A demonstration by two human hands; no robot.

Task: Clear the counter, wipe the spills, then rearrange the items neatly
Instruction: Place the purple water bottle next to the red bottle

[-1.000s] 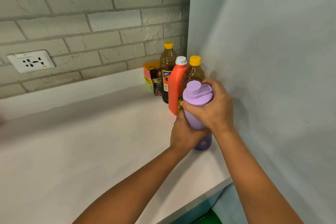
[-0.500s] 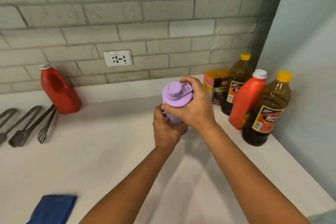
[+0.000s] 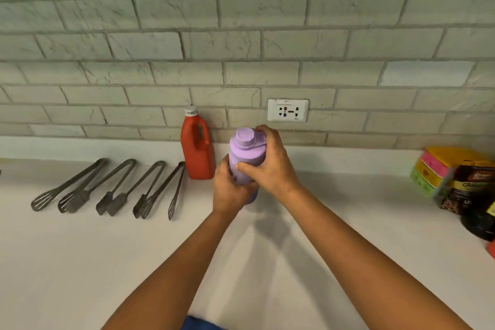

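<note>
A lilac water bottle (image 3: 245,149) with a screw cap is held upright above the white counter (image 3: 80,262), just right of a red jug (image 3: 197,151) with a white cap. My left hand (image 3: 231,191) wraps the bottle's lower body. My right hand (image 3: 269,166) grips it higher, fingers over the lid's edge. The bottle's base is hidden behind my left hand.
Several dark metal tongs (image 3: 112,187) lie in a row at the left by the brick wall. A wall socket (image 3: 288,110) sits behind the bottle. Coloured boxes (image 3: 439,169), a dark packet (image 3: 467,187) and dark bottles stand at the right edge. A blue cloth (image 3: 199,324) peeks in at the bottom.
Both hands have carried the lilac bottle leftward from the corner group of bottles along the counter to beside the red jug. The view has swung left with them.
</note>
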